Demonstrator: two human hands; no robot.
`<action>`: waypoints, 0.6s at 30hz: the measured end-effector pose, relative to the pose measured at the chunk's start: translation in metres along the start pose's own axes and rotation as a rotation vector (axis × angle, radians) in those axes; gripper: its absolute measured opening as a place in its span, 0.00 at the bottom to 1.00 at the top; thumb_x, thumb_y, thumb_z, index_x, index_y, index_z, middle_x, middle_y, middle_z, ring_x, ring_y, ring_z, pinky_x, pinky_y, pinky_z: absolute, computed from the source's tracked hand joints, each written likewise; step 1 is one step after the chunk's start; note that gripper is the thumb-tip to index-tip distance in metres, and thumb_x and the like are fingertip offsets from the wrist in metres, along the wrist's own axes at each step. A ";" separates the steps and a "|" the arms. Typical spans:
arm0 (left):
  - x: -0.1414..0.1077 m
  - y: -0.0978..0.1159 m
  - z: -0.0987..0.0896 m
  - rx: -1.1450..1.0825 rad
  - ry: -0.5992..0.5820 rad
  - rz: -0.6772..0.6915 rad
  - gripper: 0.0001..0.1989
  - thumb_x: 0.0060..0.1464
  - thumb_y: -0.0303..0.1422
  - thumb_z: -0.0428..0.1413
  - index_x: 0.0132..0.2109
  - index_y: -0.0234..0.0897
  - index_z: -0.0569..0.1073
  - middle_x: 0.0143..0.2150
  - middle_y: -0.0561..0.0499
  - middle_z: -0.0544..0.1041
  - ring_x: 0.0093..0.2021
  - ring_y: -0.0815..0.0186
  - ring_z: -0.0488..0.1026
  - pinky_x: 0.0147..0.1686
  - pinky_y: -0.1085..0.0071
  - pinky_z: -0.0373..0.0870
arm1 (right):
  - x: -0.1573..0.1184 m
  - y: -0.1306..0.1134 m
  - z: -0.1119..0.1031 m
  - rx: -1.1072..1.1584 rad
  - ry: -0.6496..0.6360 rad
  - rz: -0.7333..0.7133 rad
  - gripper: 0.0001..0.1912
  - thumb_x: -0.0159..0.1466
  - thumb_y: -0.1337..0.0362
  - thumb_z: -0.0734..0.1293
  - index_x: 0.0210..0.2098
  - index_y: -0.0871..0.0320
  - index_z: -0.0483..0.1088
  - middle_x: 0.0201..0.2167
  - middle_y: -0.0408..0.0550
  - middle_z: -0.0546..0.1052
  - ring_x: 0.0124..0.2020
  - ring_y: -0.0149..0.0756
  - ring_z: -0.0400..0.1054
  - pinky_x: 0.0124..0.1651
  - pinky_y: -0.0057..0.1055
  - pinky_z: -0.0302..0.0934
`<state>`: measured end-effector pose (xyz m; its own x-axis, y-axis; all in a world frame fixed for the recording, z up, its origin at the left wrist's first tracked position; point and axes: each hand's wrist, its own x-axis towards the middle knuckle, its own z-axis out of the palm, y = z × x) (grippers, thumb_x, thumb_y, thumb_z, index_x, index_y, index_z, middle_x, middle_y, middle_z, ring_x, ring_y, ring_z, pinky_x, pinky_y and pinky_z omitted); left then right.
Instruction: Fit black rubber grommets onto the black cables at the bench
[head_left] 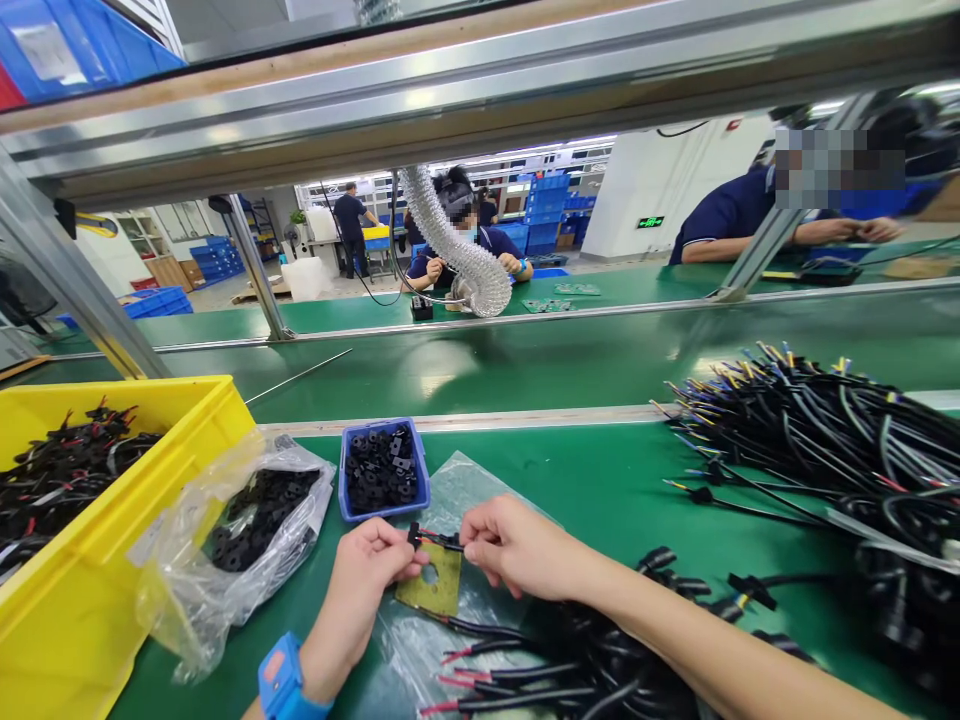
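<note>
My left hand, with a blue band on its wrist, pinches a small black plastic part. Red and black wires run from that part to a black cable, which the fingers of my right hand grip. Just below the fingertips lies a yellowish square plate with a round hole, on a clear plastic sheet. Behind my left hand stands a small blue bin of black plastic pieces. Under my right forearm lie several black cables with red wire ends.
At the left are a yellow crate of wired parts and a clear bag of black pieces. A big cable bundle covers the right side. A metal shelf frame crosses overhead. Co-workers sit across the green bench.
</note>
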<state>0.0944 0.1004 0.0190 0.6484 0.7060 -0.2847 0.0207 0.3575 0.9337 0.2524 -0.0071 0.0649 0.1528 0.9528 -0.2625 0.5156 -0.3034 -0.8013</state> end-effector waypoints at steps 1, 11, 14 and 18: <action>0.000 0.000 0.000 -0.016 -0.009 -0.008 0.13 0.35 0.33 0.64 0.24 0.33 0.67 0.22 0.50 0.76 0.27 0.67 0.75 0.28 0.77 0.69 | 0.000 -0.001 0.000 -0.019 0.010 0.002 0.07 0.55 0.71 0.57 0.23 0.59 0.64 0.14 0.37 0.67 0.12 0.25 0.59 0.15 0.19 0.49; 0.003 -0.011 -0.003 -0.128 -0.073 0.047 0.23 0.33 0.30 0.67 0.40 0.34 0.72 0.31 0.52 0.76 0.33 0.68 0.75 0.35 0.77 0.69 | -0.006 -0.013 -0.003 -0.237 0.071 -0.058 0.07 0.53 0.73 0.62 0.22 0.61 0.71 0.14 0.38 0.70 0.13 0.24 0.59 0.19 0.21 0.47; 0.005 -0.013 -0.004 -0.067 -0.045 0.076 0.23 0.34 0.33 0.67 0.41 0.33 0.73 0.32 0.49 0.76 0.33 0.67 0.75 0.35 0.75 0.70 | -0.007 -0.015 -0.004 -0.252 0.068 -0.063 0.08 0.52 0.73 0.62 0.22 0.61 0.71 0.14 0.38 0.70 0.14 0.24 0.58 0.20 0.21 0.47; 0.003 -0.009 -0.005 0.144 -0.031 0.198 0.15 0.36 0.33 0.64 0.36 0.33 0.75 0.33 0.47 0.78 0.33 0.62 0.75 0.36 0.70 0.72 | -0.007 -0.014 -0.005 -0.220 0.047 -0.055 0.08 0.52 0.73 0.61 0.22 0.61 0.71 0.14 0.38 0.70 0.14 0.25 0.58 0.20 0.21 0.48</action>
<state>0.0930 0.1024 0.0085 0.6734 0.7340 -0.0884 -0.0019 0.1213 0.9926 0.2479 -0.0097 0.0807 0.1557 0.9689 -0.1923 0.6946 -0.2458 -0.6761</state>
